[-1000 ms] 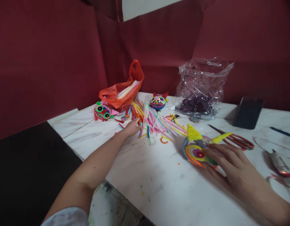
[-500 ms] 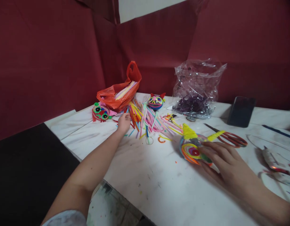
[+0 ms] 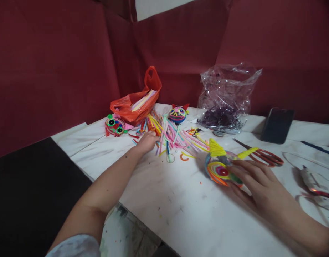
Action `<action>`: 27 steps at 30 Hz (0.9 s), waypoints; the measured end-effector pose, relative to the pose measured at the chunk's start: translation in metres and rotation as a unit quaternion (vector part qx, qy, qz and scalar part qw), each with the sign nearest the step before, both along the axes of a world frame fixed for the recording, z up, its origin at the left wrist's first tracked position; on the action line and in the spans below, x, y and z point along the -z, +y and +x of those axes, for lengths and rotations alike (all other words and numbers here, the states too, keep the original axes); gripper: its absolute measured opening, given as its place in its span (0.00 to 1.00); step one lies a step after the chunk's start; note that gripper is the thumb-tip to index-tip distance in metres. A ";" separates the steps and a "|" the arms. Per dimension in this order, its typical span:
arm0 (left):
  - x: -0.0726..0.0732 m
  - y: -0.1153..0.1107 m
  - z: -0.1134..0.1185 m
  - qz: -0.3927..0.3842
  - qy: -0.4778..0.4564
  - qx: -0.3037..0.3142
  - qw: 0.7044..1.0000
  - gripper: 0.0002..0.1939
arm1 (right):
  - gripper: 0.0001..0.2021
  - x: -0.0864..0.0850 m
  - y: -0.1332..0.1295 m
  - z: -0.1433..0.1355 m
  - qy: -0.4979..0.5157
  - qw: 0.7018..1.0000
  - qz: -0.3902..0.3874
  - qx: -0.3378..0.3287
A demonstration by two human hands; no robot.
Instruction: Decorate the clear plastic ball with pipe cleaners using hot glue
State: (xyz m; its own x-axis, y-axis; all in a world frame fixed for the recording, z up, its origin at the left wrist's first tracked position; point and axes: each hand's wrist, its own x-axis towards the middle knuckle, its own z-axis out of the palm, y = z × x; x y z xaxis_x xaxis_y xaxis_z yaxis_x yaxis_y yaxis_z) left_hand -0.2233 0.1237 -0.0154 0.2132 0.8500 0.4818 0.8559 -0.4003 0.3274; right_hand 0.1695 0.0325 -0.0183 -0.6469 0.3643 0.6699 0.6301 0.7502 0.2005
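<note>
My left hand point(image 3: 148, 142) is at the near left edge of a pile of coloured pipe cleaners point(image 3: 171, 134). Its fingers are curled, and what they pinch, if anything, is hidden. On the right, my right hand point(image 3: 257, 182) grips a clear ball decorated as an animal head point(image 3: 216, 169) against the table. The ball has yellow pointed ears, a ringed eye with a red centre, and orange and green strips. My fingers cover part of its right side.
Behind the pile lies a red plastic bag point(image 3: 136, 109) of pipe cleaners. Two finished-looking animal heads, one green-eyed point(image 3: 116, 125) and one red-eared point(image 3: 178, 113), sit nearby. Scissors point(image 3: 268, 157), a phone point(image 3: 278, 125), a clear bag point(image 3: 225, 103) and a glue gun point(image 3: 314, 182) stand rightward.
My left hand has moved a little to the right and nearer along the edge of the pile. My right hand stays on the ball. The view has shifted slightly.
</note>
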 end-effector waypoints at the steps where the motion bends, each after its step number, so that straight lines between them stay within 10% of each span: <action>1: 0.000 0.000 0.001 0.009 0.001 -0.003 1.000 0.09 | 0.16 0.000 0.000 0.000 -0.002 1.000 0.000 0.000; 9: -0.011 -0.002 -0.011 0.110 -0.055 -0.075 0.990 0.10 | 0.15 0.000 0.001 0.000 0.003 1.000 -0.005 -0.004; 16: -0.026 -0.033 0.028 0.291 0.008 0.054 0.955 0.11 | 0.14 -0.006 -0.003 -0.007 0.001 1.000 0.021 -0.003; 23: -0.094 -0.126 0.061 0.464 -0.197 0.049 0.862 0.11 | 0.15 -0.016 -0.005 -0.009 0.025 1.000 0.005 -0.008; 27: -0.122 -0.193 0.071 0.258 -0.338 0.148 0.893 0.08 | 0.14 -0.034 -0.019 -0.011 0.105 0.993 -0.029 -0.053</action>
State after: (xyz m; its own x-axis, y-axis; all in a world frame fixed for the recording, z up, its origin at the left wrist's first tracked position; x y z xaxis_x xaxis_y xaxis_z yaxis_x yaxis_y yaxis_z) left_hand -0.1528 -0.0696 0.1067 -0.0972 0.4328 0.8963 0.3642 -0.8226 0.4367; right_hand 0.1588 0.0131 0.0156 -0.5314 0.3433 0.7744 0.5709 0.8205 0.0280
